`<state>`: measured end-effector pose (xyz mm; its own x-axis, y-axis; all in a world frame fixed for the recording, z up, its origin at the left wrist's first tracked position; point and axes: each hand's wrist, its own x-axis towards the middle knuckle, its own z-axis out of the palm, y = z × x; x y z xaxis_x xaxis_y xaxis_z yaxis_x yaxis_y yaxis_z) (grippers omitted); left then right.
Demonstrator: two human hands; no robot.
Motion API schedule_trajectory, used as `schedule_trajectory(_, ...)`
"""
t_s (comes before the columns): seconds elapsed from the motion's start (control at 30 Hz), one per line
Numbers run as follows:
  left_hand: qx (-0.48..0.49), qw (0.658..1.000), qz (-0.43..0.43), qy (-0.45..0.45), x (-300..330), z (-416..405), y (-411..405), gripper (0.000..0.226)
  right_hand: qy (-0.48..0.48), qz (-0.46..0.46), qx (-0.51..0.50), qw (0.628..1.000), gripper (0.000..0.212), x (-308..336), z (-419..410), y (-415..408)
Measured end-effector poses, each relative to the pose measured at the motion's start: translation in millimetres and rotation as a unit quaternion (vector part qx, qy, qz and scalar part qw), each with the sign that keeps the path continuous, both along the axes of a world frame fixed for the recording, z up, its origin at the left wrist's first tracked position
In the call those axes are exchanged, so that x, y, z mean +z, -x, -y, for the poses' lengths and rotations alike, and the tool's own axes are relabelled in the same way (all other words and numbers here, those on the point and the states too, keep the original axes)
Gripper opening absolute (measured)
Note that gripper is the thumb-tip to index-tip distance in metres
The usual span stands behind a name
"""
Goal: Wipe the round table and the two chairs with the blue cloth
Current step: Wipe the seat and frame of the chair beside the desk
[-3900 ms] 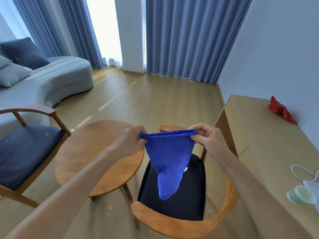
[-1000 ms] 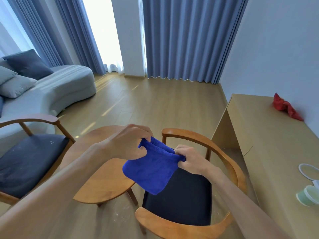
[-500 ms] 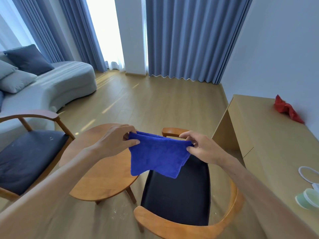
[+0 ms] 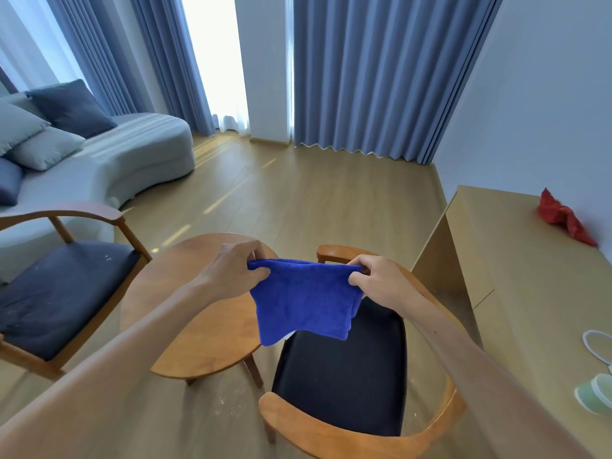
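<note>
The blue cloth hangs folded in the air between my hands. My left hand pinches its upper left corner and my right hand pinches its upper right corner. Below the cloth, to the left, stands the round wooden table. A wooden chair with a black seat sits directly under my right arm. A second wooden chair with a dark blue seat stands left of the table.
A long wooden desk runs along the right wall, with a red cloth, a white ring and a pale green cup on it. A grey sofa with cushions is at the far left. Wooden floor stretches toward the blue curtains.
The cloth went from one long hanging strip to a shorter folded rectangle. My hands came together to fold it, then spread apart again, stretching its top edge.
</note>
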<state>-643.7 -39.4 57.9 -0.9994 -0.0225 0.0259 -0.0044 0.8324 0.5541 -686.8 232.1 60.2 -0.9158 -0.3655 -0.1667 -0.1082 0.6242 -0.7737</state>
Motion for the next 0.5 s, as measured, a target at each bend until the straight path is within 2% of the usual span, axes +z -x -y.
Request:
schedule_trajectory(0.2,-0.071,0.997,0.032,0.015,0.0,10.1,-0.7,0.018,0.016,0.021,0.041,0.999,0.022,2.3,-7.1,-1.4)
schedule_trajectory(0.33,-0.141,0.986,0.018,0.086,1.2,5.8,0.6,0.034,-0.023,-0.004,0.094,0.995,0.026,2.4,-10.7,-1.3)
schedule_trajectory(0.5,-0.167,0.970,0.012,0.174,11.5,-2.6,0.5,0.030,-0.044,-0.065,0.128,0.989,0.030,8.1,-11.3,-4.1)
